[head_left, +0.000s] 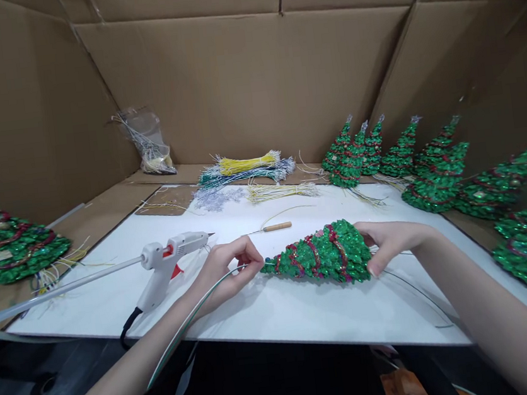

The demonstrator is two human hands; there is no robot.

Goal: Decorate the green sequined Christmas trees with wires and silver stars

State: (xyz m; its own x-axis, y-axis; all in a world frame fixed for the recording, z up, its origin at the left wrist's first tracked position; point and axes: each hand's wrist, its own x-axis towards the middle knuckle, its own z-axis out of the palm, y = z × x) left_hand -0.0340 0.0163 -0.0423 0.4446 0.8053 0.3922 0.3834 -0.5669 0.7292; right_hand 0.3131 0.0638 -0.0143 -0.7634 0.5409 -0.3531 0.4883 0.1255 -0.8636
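A green sequined cone tree (pixel 323 254) with red garland lies on its side over the white board (pixel 277 313), tip pointing left. My right hand (pixel 387 242) is wrapped round its wide base. My left hand (pixel 231 266) pinches a thin pale wire (pixel 184 333) right at the tree's tip; the wire curves down off the board toward me.
A white glue gun (pixel 169 262) with a long glue stick lies left of my hands. A wooden-handled awl (pixel 271 227) lies behind them. Bundles of coloured wires (pixel 250 167) sit at the back. Finished trees (pixel 412 161) line the right side, another tree (pixel 6 242) far left. Cardboard walls surround the table.
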